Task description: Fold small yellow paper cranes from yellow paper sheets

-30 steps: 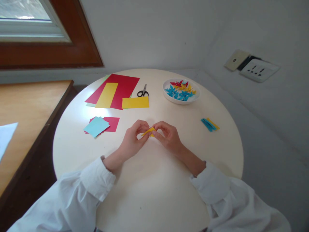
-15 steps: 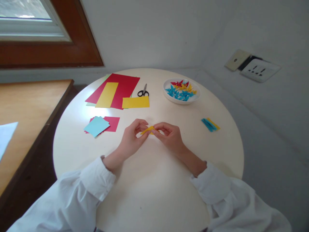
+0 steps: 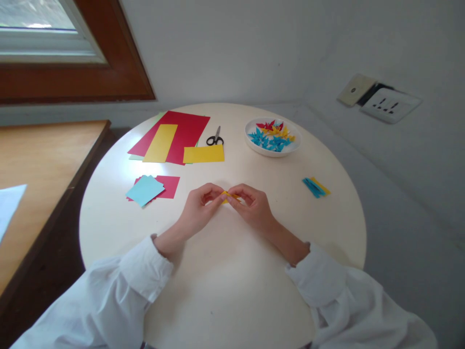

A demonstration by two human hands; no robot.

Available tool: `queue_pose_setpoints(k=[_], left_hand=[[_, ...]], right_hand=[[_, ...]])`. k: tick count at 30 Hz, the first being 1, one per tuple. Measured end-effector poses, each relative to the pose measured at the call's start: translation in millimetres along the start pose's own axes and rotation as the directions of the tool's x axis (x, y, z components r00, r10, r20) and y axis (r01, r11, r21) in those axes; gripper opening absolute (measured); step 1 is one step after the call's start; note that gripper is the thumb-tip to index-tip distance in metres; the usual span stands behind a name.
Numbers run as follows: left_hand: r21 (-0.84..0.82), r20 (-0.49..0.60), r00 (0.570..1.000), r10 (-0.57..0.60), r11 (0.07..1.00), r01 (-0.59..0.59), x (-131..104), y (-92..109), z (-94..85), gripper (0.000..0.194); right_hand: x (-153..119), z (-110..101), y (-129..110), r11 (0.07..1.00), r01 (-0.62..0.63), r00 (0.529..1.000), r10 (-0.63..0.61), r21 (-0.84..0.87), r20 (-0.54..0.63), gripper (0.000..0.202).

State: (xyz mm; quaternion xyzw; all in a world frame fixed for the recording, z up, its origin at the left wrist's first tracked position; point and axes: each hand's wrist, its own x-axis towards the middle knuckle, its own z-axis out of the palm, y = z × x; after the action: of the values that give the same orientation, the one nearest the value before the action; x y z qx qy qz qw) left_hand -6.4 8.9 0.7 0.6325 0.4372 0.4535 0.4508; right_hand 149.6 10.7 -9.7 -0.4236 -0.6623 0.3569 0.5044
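Note:
A small piece of folded yellow paper [image 3: 225, 197] is pinched between both hands just above the middle of the table. My left hand [image 3: 201, 207] grips its left side between thumb and fingertips. On the right side, my right hand [image 3: 253, 205] pinches it the same way, and the two sets of fingertips almost meet. Much of the paper is covered by the fingers, so its exact folded shape cannot be made out.
Behind the hands, a white dish [image 3: 273, 154] holds red, yellow and blue folded paper pieces. Scissors [image 3: 215, 138] lie beside red [image 3: 189, 127] and yellow sheets [image 3: 204, 154]. Light-blue squares [image 3: 146, 190] sit left; blue and yellow strips [image 3: 314, 187] lie right.
My left fingertips have come closer to the right ones on the yellow paper, which now shows less on the left and sits at a different angle. Everything else stays put.

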Motion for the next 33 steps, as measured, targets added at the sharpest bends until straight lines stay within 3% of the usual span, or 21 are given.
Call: queue_pose_setpoints(k=[9, 17, 25, 33], left_hand=[[-0.018, -0.058, 0.997, -0.047, 0.999, 0.046, 2.2, 0.7, -0.7, 0.02], [-0.033, -0.002, 0.997, -0.079, 0.996, 0.078, 3.3, 3.4, 0.5, 0.025], [-0.024, -0.037, 0.993, -0.117, 0.993, 0.116, 2.7, 9.2, 0.2, 0.023], [-0.065, -0.064, 0.984, -0.167, 0.985, 0.163, 3.4, 7.1, 0.1, 0.025]], right_hand=[[1.4, -0.3, -0.7, 0.998, -0.06, 0.998, 0.061, 0.036, -0.029, 0.011], [1.1, 0.0, -0.2, 0.997, -0.074, 0.997, 0.073, -0.01, -0.013, 0.015], [1.4, 1.5, -0.8, 0.998, -0.068, 0.997, 0.067, -0.008, -0.036, 0.013], [2.4, 3.7, 3.3, 0.969, -0.18, 0.981, 0.189, 0.17, -0.041, 0.021]])
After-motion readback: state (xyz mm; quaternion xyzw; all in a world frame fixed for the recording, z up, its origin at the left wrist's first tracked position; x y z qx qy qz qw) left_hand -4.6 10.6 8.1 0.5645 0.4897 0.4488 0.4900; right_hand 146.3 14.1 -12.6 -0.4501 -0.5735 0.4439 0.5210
